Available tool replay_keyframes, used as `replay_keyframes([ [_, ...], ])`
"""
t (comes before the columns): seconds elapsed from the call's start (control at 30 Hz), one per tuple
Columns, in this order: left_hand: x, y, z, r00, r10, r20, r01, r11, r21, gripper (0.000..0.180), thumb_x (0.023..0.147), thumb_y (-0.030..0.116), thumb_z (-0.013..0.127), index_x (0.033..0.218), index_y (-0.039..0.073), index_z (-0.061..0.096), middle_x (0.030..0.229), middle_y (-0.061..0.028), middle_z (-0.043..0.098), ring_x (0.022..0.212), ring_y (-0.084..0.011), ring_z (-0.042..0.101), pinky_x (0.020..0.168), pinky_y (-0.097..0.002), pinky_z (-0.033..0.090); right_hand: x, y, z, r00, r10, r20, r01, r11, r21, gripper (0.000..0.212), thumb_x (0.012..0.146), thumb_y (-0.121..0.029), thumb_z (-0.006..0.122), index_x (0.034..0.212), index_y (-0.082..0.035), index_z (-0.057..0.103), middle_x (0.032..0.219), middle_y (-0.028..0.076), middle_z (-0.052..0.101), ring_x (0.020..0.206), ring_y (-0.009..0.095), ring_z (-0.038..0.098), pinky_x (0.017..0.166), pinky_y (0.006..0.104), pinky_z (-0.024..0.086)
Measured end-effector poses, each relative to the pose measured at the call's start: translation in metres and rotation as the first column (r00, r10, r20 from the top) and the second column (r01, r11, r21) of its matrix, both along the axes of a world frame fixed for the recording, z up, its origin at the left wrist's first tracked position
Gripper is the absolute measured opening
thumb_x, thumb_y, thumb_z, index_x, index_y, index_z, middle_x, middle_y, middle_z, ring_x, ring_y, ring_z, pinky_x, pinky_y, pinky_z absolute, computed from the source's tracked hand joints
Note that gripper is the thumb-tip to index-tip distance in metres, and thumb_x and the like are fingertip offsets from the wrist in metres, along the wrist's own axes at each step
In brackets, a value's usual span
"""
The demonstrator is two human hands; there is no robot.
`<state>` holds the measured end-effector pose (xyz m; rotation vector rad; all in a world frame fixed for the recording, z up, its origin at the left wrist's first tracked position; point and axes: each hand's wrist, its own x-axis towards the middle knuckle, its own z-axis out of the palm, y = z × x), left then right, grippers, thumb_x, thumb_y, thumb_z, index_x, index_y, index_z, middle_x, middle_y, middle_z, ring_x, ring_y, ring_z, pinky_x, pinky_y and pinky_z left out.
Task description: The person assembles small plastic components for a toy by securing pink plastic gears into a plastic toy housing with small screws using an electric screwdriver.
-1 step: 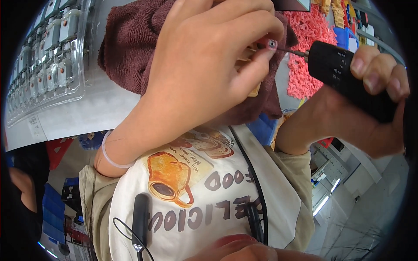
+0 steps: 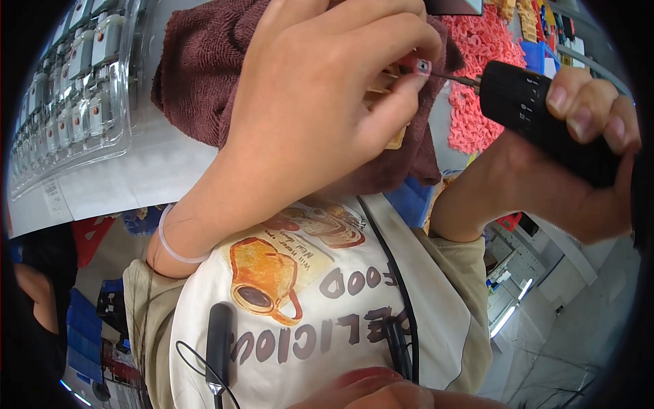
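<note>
My left hand (image 2: 320,102) is closed, pinching a small pink plastic part (image 2: 423,67) between thumb and index finger. A little metal piece shows at the part's end. Behind those fingers a tan plastic piece (image 2: 397,140) is partly hidden. My right hand (image 2: 593,116) grips a black electric screwdriver (image 2: 514,95), its fingers wrapped round the body. The thin bit (image 2: 449,78) points left at the metal piece; whether it touches cannot be made out. Under my left hand lies a folded brown towel (image 2: 197,75).
Clear plastic trays (image 2: 82,102) of small grey-and-white components stand at the left of the white table (image 2: 157,170). A heap of pink plastic parts (image 2: 473,116) lies beyond the towel at the right, with a blue bin (image 2: 541,58) behind. Another person's arm (image 2: 37,300) shows at the far left.
Both hands have shifted very slightly left and up, with the pink part and the screwdriver still held. The screwdriver's body looks slightly turned.
</note>
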<state>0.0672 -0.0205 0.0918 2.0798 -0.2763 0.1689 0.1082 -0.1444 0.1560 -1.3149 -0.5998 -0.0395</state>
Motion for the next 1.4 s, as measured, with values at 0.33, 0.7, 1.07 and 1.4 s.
replay_keyframes([
  [0.33, -0.003, -0.009, 0.01, 0.999, -0.016, -0.051, 0.014, 0.998, -0.053, 0.018, 0.076, 0.009, 0.07, 0.092, 0.005, 0.065, 0.102, -0.0082, 0.065, 0.099, -0.027, 0.056, 0.092, -0.0373, 0.04, 0.002, -0.028, 0.005, 0.996, -0.072, 0.057, 0.071, 0.997, 0.023, 0.026, 0.089, -0.03, 0.052, 0.079, -0.005, 0.054, 0.058, 0.011, 0.051, 0.049, 0.022, 0.049, 0.05, 0.0286, 0.043],
  [0.7, 0.023, -0.022, -0.051, 0.891, 0.012, 0.453, 0.146, 0.939, -0.312, 0.023, 0.076, 0.011, 0.069, 0.098, 0.004, 0.064, 0.106, -0.011, 0.063, 0.104, -0.0283, 0.055, 0.095, -0.0378, 0.039, 0.052, -0.124, 0.031, 0.994, -0.063, 0.087, 0.057, 0.996, 0.063, 0.027, 0.089, -0.03, 0.052, 0.079, -0.006, 0.054, 0.058, 0.011, 0.051, 0.047, 0.022, 0.049, 0.048, 0.0284, 0.043],
  [1.07, -0.008, -0.011, -0.031, 0.962, 0.048, 0.269, -0.021, 0.995, -0.101, 0.02, 0.07, 0.008, 0.068, 0.09, 0.007, 0.068, 0.104, -0.0062, 0.066, 0.102, -0.0261, 0.058, 0.091, -0.0377, 0.043, 0.098, -0.098, 0.019, 0.996, -0.012, 0.087, 0.006, 0.998, 0.068, 0.027, 0.089, -0.03, 0.051, 0.078, -0.006, 0.054, 0.057, 0.011, 0.052, 0.046, 0.022, 0.049, 0.047, 0.0282, 0.043],
  [1.4, -0.012, -0.011, -0.031, 0.965, 0.078, 0.25, -0.044, 0.989, -0.142, 0.028, 0.066, 0.004, 0.071, 0.093, 0.011, 0.069, 0.107, -0.004, 0.066, 0.105, -0.027, 0.057, 0.091, -0.0371, 0.042, 0.092, -0.064, 0.012, 0.999, 0.015, 0.038, -0.017, 0.999, 0.048, 0.028, 0.089, -0.031, 0.051, 0.077, -0.006, 0.054, 0.056, 0.011, 0.052, 0.045, 0.022, 0.049, 0.047, 0.028, 0.043],
])
